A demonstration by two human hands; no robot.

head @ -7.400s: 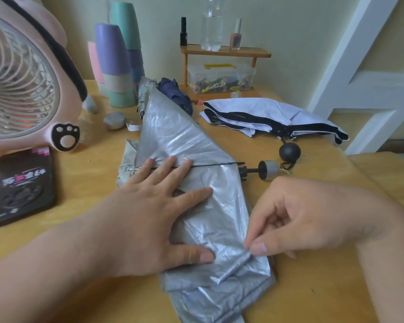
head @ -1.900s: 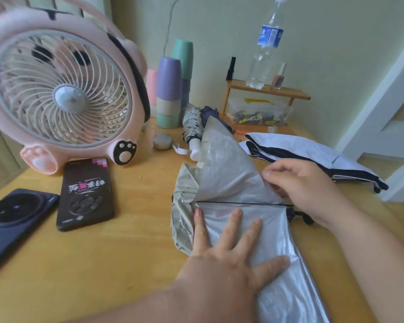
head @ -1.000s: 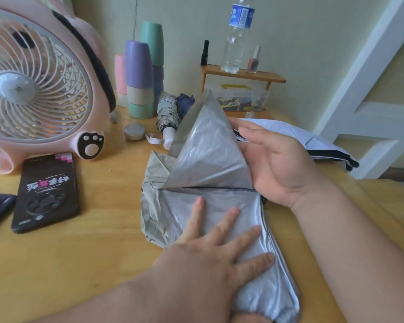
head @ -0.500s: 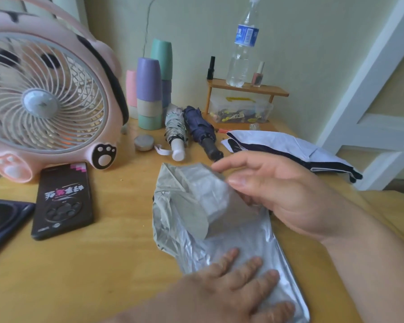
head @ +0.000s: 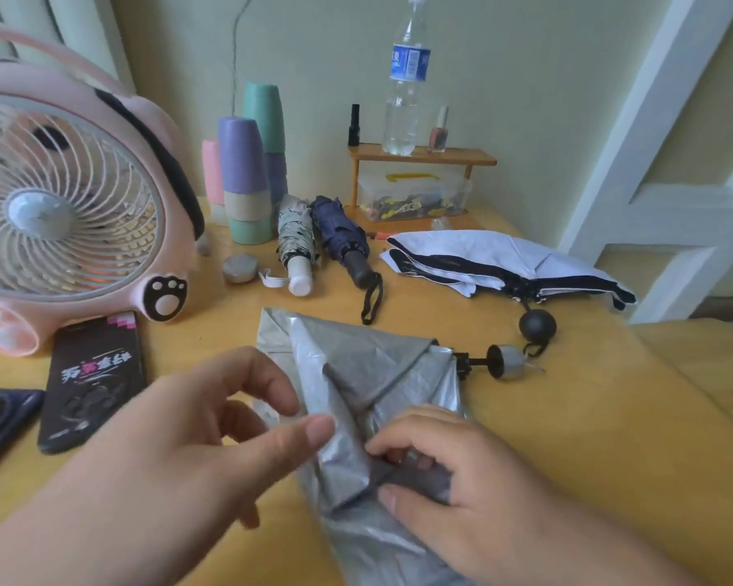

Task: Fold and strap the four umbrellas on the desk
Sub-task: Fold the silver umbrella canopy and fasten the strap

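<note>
Desk (head: 576,425): yellow wood, carries all items listed.

Fan (head: 68,213): pink, far left, upright, grille facing me.

Silver umbrella (head: 369,374): near ctr of desk, lying flat. Cloth loose & crumpled, one panel folded over the rest. Its shaft end w/ the silver handle (head: 504,361) sticks out to the right.

My right hand (head: 483,480): near right, over the near part of the silver cloth. Fingers curled, pinching a grey fold btwn thumb & fingertips.

My left hand (head: 195,450): near left, just beside the cloth. Fingers relaxed & spread, gripping nothing. Thumb tip sits at the cloth's left edge; contact cannot be told.

White-and-black umbrella (head: 483,255): far right, collapsed, cloth loose, flat on desk. Its black ball handle (head: 537,325) lies near the silver handle, on its far side.

Phone (head: 94,374): left, flat, just near of the fan's foot.

Stack of cups (head: 246,175): far, right of fan.

Navy umbrella (head: 339,234) & patterned umbrella (head: 295,234): far ctr, both rolled, side by side, handles toward me.

Shelf (head: 420,156): far, against wall, w/ bottle (head: 405,90) upright on it & plastic box (head: 411,196) beneath.

Round tin (head: 240,268): btwn fan & patterned umbrella.
</note>
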